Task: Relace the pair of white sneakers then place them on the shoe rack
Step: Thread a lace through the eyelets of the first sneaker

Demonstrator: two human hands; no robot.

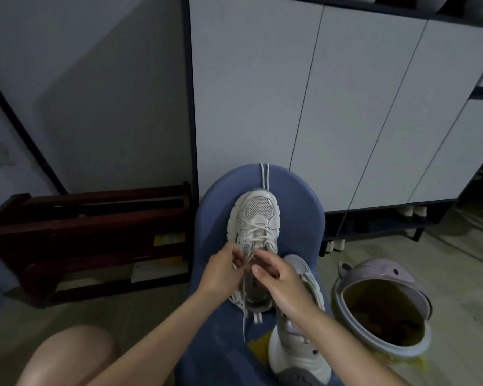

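Both hands, left (221, 270) and right (280, 282), pinching laces (250, 259) on white sneaker (255, 218) atop blue stool (299, 207) (other sneaker (301, 355) alongside).

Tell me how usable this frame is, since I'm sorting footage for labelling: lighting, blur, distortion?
Head view: dim, flat indoor light; the dark wooden rack is nearly lost in shadow. Both the left hand and the right hand smear slightly with motion at the laces, so the fingers' hold is unclear. The sneaker toe stays sharp. Wide-angle lens bends the cabinet door lines outward.
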